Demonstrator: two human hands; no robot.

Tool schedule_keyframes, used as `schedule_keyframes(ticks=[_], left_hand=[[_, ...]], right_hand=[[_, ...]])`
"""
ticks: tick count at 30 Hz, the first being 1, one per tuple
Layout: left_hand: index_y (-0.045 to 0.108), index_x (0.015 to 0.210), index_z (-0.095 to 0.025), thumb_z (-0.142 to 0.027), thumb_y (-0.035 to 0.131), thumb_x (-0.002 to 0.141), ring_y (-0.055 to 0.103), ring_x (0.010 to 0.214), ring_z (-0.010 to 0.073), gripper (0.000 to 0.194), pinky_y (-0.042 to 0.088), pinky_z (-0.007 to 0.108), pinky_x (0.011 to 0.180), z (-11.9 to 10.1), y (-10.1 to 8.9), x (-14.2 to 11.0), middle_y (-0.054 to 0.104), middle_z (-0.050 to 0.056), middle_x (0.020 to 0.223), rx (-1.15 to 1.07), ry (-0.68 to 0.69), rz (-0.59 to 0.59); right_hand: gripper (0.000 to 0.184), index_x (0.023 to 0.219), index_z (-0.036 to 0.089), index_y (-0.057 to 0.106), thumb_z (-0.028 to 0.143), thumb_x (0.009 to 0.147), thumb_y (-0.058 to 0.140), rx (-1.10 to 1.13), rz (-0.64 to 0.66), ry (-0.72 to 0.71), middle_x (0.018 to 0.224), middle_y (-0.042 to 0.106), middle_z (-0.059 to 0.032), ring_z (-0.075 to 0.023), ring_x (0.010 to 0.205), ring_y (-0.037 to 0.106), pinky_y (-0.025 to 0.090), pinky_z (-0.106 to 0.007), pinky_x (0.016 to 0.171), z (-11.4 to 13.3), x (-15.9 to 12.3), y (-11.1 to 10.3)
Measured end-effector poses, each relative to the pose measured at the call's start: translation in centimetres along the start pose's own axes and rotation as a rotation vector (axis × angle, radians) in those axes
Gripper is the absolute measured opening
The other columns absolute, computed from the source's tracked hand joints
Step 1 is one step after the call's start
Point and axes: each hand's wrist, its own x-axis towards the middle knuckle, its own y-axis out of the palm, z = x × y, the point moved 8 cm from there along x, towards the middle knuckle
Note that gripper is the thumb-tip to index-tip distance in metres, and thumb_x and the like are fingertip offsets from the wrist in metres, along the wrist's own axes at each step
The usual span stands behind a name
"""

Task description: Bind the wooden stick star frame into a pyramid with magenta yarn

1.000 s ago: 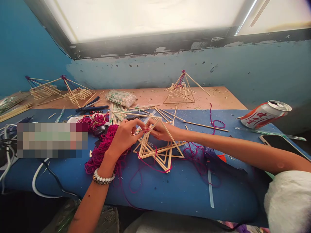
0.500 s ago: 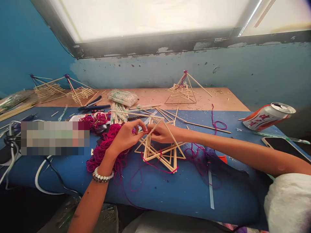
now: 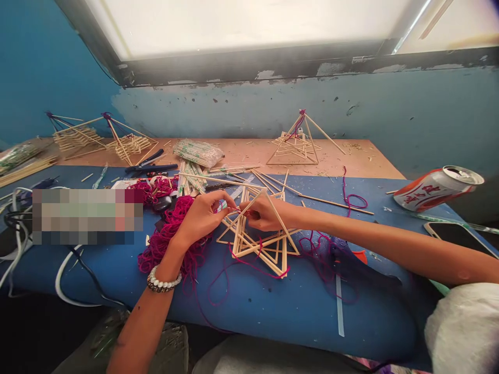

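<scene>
The left hand [image 3: 206, 212] pinches the yarn [image 3: 235, 210] between thumb and finger. The right hand [image 3: 267, 212] has its fingers curled closed and grips the yarn just beside. The frame [image 3: 284, 261] of sticks is on the blue cloth [image 3: 304, 317], under the right hand; the yarn heap [image 3: 175, 228] lies left of it.

Stick pyramids [image 3: 294, 150], tangled yarn [image 3: 171, 236] and scraps [image 3: 354, 146] suggest a craft workshop (a cluttered one).
</scene>
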Motion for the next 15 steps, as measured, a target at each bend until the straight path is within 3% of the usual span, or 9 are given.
schedule_keyframes(ticks=[5,8,12,15], left_hand=[[0.070,0.094,-0.021,-0.025,0.065,0.088,0.036,0.057,0.0105,0.009,0.028,0.025,0.055,0.0,0.3,0.0,0.045,-0.005,0.064,-0.033,-0.007,0.078],[0.071,0.097,-0.021,-0.021,0.060,0.091,0.044,0.063,0.0099,0.013,0.036,0.025,0.061,-0.6,0.3,0.0,0.056,-0.002,0.081,-0.056,0.056,0.113],[0.072,0.093,-0.020,-0.024,0.058,0.093,0.053,0.075,0.0117,0.015,0.041,0.026,0.069,-1.1,0.0,0.2,0.061,0.001,0.093,-0.068,0.135,0.080],[0.068,0.090,-0.018,-0.020,0.056,0.090,0.056,0.080,0.0135,0.013,0.041,0.027,0.072,-1.1,-0.1,0.2,0.062,0.001,0.091,-0.048,0.135,0.049]], right_hand=[[0.006,0.076,0.017,0.050,0.012,0.078,0.051,-0.048,0.012,0.006,0.057,0.043,0.0059,-0.0062,0.052,0.032,0.023,-0.024,0.053,-0.4,0.0,0.1],[0.008,0.087,0.015,0.059,0.019,0.088,0.052,-0.031,0.040,0.013,0.063,0.049,0.0039,-0.0068,0.054,0.035,0.025,-0.024,0.055,-0.5,-0.3,-0.4],[0.033,0.111,0.012,0.064,0.035,0.100,0.044,0.211,0.097,0.060,0.067,0.050,0.0025,-0.0082,0.057,0.040,0.031,-0.023,0.055,-0.2,-1.4,-1.5],[0.043,0.112,0.011,0.064,0.045,0.102,0.043,0.426,0.096,0.149,0.064,0.044,0.0044,-0.0078,0.055,0.040,0.033,-0.022,0.052,-0.1,-2.8,-2.7]])
